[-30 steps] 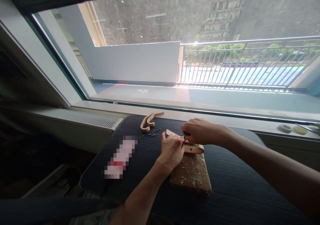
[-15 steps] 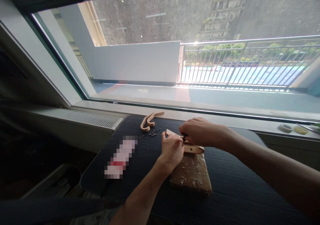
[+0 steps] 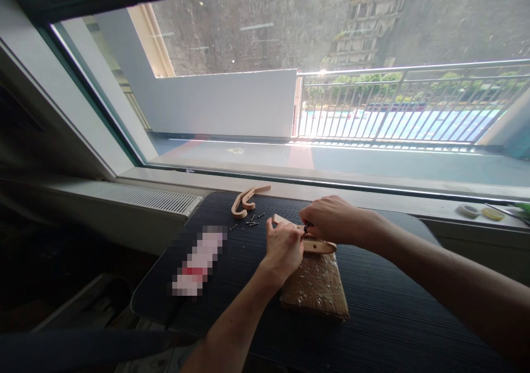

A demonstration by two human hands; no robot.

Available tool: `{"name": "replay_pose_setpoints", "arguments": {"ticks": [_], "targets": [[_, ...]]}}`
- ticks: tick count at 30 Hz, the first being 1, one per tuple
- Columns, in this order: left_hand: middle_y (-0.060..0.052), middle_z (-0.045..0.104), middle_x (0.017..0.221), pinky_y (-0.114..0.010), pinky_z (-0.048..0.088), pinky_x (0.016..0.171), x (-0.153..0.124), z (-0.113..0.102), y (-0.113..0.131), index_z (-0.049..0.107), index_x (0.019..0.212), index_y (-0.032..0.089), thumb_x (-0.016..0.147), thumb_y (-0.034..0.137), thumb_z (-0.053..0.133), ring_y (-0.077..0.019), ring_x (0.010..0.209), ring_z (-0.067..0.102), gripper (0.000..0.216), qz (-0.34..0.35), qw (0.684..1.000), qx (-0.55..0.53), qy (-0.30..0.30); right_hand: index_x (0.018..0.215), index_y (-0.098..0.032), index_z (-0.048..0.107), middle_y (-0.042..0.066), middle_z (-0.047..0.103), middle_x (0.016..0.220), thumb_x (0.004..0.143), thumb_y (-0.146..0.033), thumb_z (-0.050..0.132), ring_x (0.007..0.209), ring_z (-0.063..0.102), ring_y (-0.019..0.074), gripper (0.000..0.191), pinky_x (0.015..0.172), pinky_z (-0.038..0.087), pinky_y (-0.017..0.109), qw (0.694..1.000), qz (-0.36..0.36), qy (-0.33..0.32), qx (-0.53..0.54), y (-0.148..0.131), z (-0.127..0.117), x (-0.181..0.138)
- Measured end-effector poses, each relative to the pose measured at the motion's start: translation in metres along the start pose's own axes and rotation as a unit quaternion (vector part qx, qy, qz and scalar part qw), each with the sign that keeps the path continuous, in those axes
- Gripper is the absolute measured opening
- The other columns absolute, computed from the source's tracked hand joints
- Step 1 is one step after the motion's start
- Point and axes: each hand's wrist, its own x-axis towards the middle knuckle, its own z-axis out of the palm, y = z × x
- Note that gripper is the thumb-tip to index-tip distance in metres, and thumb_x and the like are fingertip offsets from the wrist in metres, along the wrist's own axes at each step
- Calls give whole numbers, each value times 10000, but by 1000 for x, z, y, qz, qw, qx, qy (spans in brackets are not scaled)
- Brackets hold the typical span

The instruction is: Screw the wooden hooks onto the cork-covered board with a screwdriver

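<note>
A light wooden piece with holes [image 3: 318,247] lies across a taped cardboard block [image 3: 317,290]. My left hand [image 3: 285,246] presses down on the wood, its fingers closed around it; a pale wooden end [image 3: 278,218] sticks out past the fingertips. Just to the right, my right hand [image 3: 327,216] is closed over a small dark tool [image 3: 306,228], held against the wood beside my left fingers. Most of that tool is hidden inside the fist, so its kind cannot be made out.
Two curved wooden hooks [image 3: 244,201] lie at the back of the dark table [image 3: 393,296]. Several screws [image 3: 252,223] are scattered before them. A blurred pinkish item [image 3: 201,260] lies at left. Tape rolls [image 3: 492,214] sit on the windowsill, below a large window.
The right hand has turned slightly over the dark tool. The left hand keeps its place on the wood; the whole view has shifted a little.
</note>
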Motion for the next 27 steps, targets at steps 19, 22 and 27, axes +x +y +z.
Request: {"name": "replay_pose_setpoints", "arguments": {"ticks": [19,22,27], "targets": [[-45,672,859,-512,231,1004,-1,-1,1,664,831,212,801,186,514,-233,908,572,155,-4,1000,-6,-2,798,-141,687,126,699,766,800,-242,487,697,635,227,224,529,326,277,1000,17,0,-1,0,0,1],[-48,673,874,-513,232,1007,-1,-1,1,664,831,213,799,192,519,-235,919,570,150,-6,1000,-6,-2,892,-164,674,101,708,808,749,-236,558,727,637,227,198,542,330,272,1000,11,4,1,3,-6,-2],[-58,673,879,-516,231,1009,0,0,2,664,830,202,804,194,511,-240,927,569,155,-13,1000,-5,-7,854,-171,668,88,705,818,748,-152,537,740,636,206,169,556,333,263,1000,-3,7,3,2,-8,-4]]}}
